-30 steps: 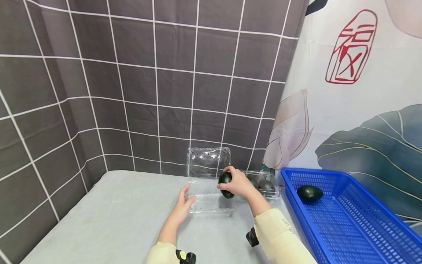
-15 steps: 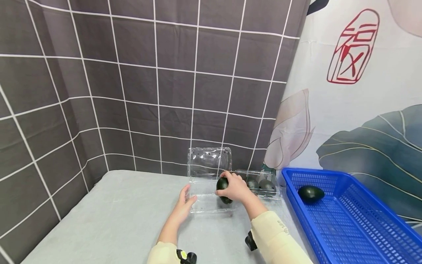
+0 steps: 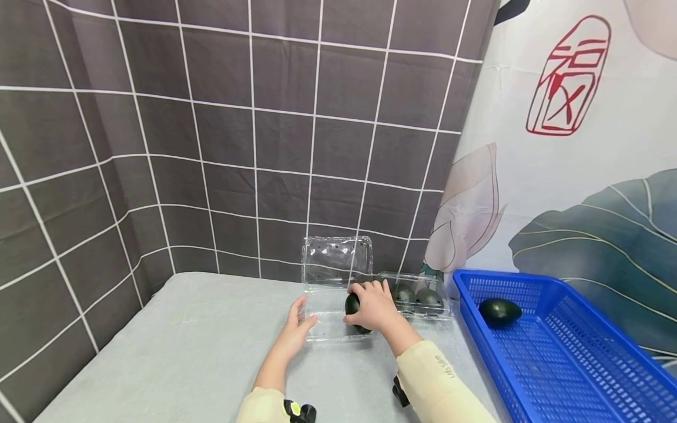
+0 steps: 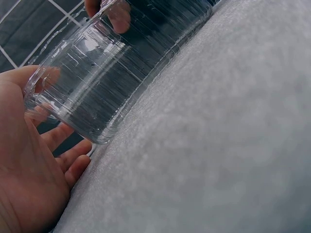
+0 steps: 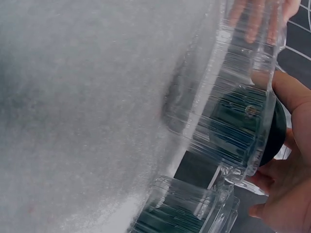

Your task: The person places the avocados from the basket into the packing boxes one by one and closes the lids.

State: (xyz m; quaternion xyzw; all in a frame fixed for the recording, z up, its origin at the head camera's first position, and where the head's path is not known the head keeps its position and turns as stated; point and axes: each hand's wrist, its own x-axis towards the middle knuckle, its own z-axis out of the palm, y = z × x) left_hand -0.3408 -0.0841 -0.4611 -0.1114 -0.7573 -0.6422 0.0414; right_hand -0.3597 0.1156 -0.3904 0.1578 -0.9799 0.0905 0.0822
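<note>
In the head view my right hand (image 3: 375, 306) grips a dark green avocado (image 3: 351, 304) at the right end of an open clear plastic clamshell box (image 3: 329, 332). The right wrist view shows the avocado (image 5: 238, 121) partly below the box's rim, seen through the ribbed wall, with thumb and fingers around its upper part. My left hand (image 3: 291, 333) holds the box's left end. In the left wrist view its thumb shows through the clear wall (image 4: 92, 97), and the other fingers lie along the outer side.
A second clear box (image 3: 443, 311) with avocados (image 3: 427, 298) in it stands right beside the first. Further right, a blue plastic basket (image 3: 555, 346) holds one avocado (image 3: 499, 311). The open box's lid (image 3: 337, 258) stands up near the grey checked curtain (image 3: 280, 147).
My right hand has lowered the avocado into the right end of the open box, moving slightly left and toward me. The left hand stays at the box's left end.
</note>
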